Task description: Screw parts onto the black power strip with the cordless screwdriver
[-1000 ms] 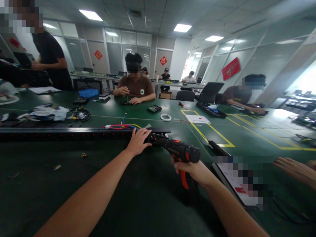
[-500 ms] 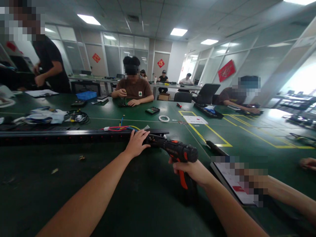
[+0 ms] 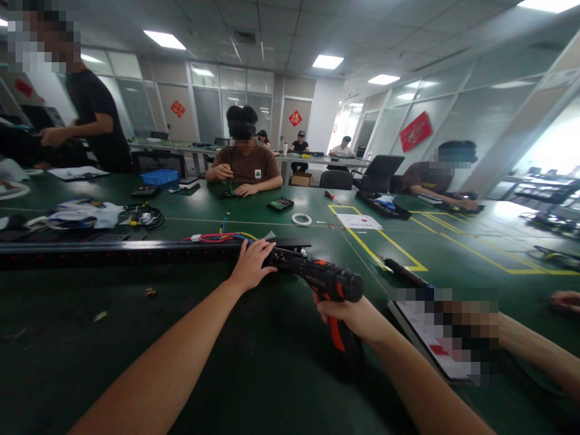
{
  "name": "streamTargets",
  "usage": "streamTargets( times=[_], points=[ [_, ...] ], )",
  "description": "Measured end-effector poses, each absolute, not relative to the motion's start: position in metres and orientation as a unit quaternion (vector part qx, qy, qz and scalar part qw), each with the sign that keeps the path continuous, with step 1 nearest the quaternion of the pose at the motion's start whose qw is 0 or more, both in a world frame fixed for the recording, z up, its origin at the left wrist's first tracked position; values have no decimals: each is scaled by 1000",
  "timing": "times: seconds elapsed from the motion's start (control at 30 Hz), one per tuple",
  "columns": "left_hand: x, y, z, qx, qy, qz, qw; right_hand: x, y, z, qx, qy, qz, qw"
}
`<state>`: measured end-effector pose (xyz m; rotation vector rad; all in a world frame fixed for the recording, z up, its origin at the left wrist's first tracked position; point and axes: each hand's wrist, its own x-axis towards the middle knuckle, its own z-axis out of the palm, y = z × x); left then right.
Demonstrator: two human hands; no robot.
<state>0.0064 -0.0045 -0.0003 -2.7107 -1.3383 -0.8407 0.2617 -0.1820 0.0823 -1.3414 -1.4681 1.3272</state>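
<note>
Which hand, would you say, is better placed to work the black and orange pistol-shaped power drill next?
Probably the right hand: it grips the black and orange drill, which points toward the long black bar. The left hand rests on the bar near one end.

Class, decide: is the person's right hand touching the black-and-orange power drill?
Touching: the head view shows the right hand wrapped around the drill handle.

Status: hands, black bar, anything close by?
Left hand on black bar. Right hand gripping power drill, nose at bar's right end; bit contact unclear. Coloured wires just beyond left hand.
</note>
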Motion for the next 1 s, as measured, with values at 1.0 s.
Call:
streamTargets(
  times=[1.0],
  points=[
    [7,-7,2,-864,-430,-264,-3,262,-183,83,-521,-578,511,366]
  ],
)
